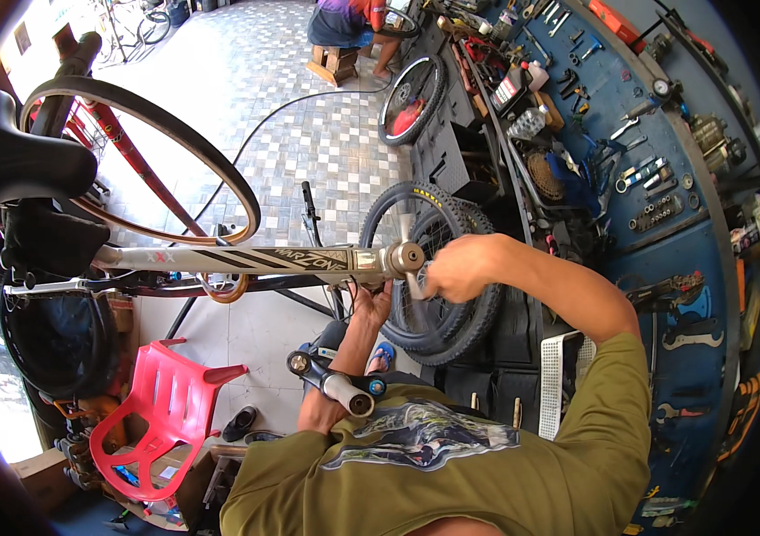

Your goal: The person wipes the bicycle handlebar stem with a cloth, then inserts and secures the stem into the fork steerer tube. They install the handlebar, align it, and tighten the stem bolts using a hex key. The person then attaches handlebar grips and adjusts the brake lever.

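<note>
A silver bicycle frame with black patterning lies across the view, its head tube end towards the middle. On the head tube sits a round metal cap with a bolt at its centre. A blurred silver handle crosses beside it, and my right hand is closed on its near end. My left hand reaches up below the head tube with fingers curled; what they grip is hidden. Next to my left forearm rests a black fork crown with a silver tube.
Bicycle wheels stand just beyond my hands. A blue tool board and workbench run along the right. At left are a pink plastic chair, a black saddle and a red bike frame. Another person sits at the back.
</note>
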